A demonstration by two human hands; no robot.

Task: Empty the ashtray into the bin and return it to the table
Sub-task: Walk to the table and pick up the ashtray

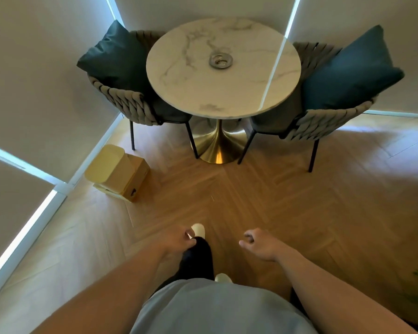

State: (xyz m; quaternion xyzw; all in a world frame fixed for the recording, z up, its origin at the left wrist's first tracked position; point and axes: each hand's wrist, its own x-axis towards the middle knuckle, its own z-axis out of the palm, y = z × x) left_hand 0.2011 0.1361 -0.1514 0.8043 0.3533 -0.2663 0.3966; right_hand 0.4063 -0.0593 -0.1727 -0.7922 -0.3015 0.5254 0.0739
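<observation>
Ashtray (pixel 220 61) sat near the middle of the round marble tabletop (pixel 179 92), upper centre of frame, untouched. Both hands, left (pixel 179 239) and right (pixel 257 244), hung loosely curled and empty at lower centre, well apart from it; bin (pixel 109 167) waited left, on the floor.

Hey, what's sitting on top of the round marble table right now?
Only a metal ashtray near the middle of the marble table. What is inside the ashtray is too small to tell. Both hands hang empty, well short of the table.
</observation>
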